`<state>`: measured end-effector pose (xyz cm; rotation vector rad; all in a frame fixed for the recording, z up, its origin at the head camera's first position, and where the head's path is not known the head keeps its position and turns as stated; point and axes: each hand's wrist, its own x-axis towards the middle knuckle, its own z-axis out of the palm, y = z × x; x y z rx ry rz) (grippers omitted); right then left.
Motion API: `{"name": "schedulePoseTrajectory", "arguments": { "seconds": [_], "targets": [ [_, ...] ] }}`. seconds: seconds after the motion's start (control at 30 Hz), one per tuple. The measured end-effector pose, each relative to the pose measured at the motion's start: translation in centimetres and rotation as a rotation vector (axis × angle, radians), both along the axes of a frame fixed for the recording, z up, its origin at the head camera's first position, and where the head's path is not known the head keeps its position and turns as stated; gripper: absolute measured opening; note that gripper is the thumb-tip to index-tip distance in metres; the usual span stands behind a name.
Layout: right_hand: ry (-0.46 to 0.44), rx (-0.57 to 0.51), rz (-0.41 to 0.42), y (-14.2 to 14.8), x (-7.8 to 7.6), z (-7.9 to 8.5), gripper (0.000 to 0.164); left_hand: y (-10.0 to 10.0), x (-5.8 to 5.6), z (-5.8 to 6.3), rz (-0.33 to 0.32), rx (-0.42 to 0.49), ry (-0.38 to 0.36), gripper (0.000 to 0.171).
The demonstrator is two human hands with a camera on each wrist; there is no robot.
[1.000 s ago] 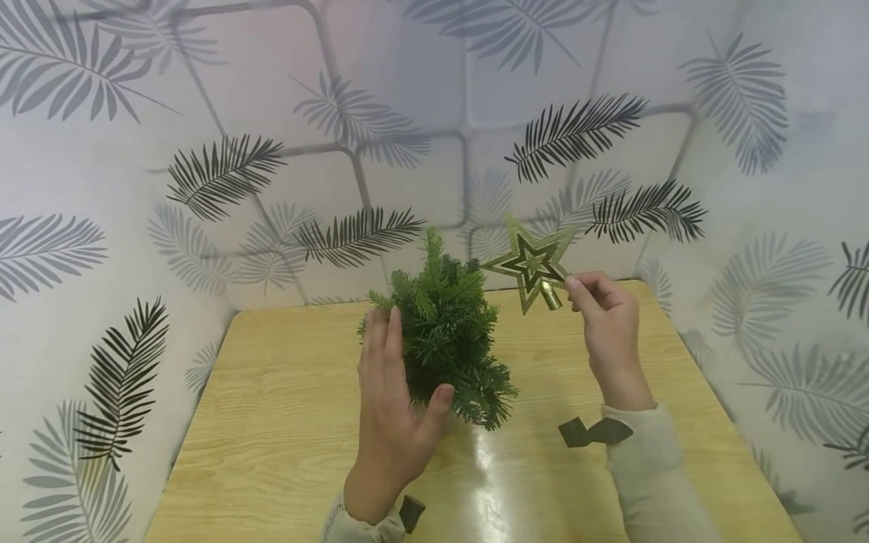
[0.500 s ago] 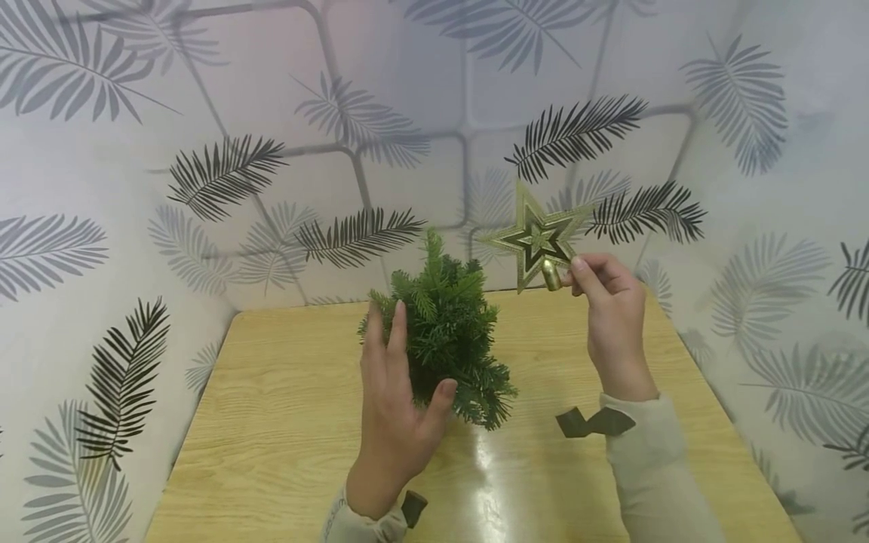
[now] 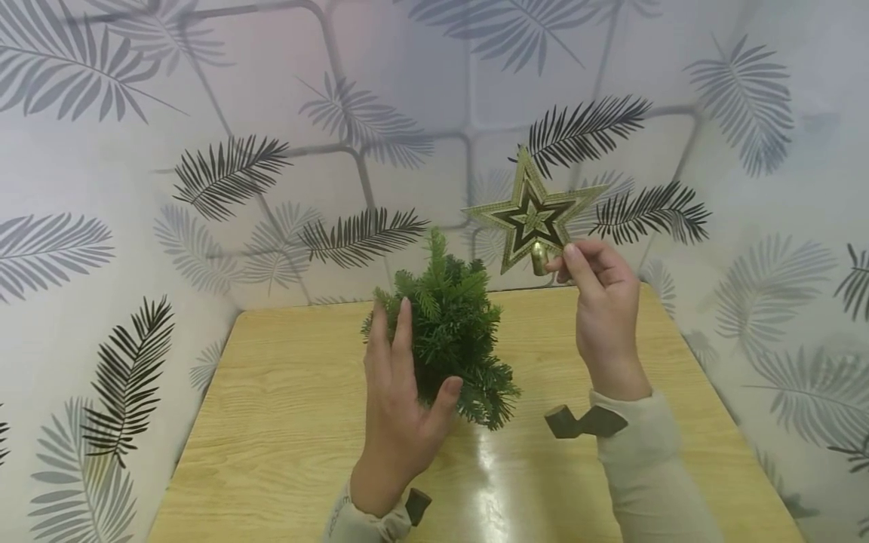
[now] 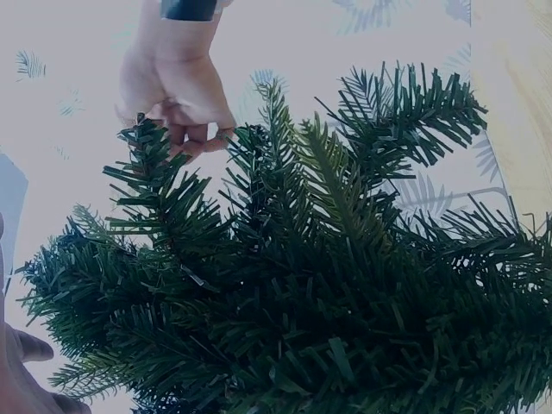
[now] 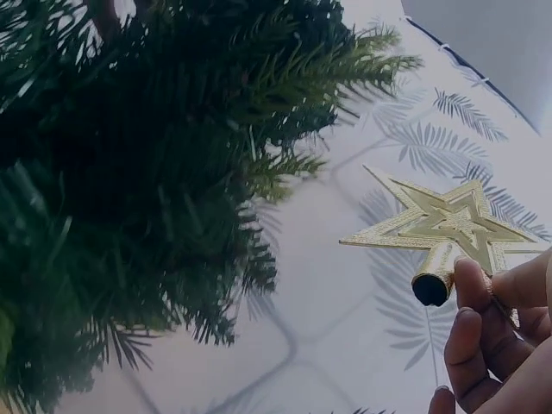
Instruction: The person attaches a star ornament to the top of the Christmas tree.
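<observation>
Reaching in from the bottom edge of the head view in pale sleeves [image 3: 641,460], with a black strap [image 3: 585,422] jutting from the right cuff and a black tab [image 3: 417,507] from the left one. Spreading the left hand [image 3: 403,407] along the near left side of a small green tree [image 3: 455,324], with fingers straight and raised and thumb pointing toward the lower branches; not showing clearly whether touching the needles or lying just beside them. Showing the tree above a yellow wooden table [image 3: 285,407], with its light green tip pointing up and its base hidden. Pinching a gold star [image 3: 536,215] with the right hand [image 3: 606,309], gripping its lower right point between thumb and fingers. Holding the star in the air to the right of the tree and apart from it, above the table's far edge in the head view, with a short gold tube [image 3: 539,259] pointing down just beside the fingertips. Facing a pale wall [image 3: 400,188] beyond, patterned with black leaves [image 3: 587,132] and grey ones.
</observation>
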<state>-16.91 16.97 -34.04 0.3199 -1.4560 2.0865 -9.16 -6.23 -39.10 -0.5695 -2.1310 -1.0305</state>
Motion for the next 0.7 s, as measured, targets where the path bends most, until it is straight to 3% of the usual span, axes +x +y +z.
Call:
{"name": "schedulePoseTrajectory", "arguments": {
  "seconds": [0.3,0.7],
  "targets": [
    [0.093,-0.044,0.062,-1.5,-0.3,1.4,0.02,0.0,0.1,0.0,0.012,-0.003,-0.019,0.086],
    [0.101,0.01,0.134,-3.0,-0.2,3.3,0.02,0.1,-0.4,0.9,0.018,-0.001,0.031,0.082]
  ]
}}
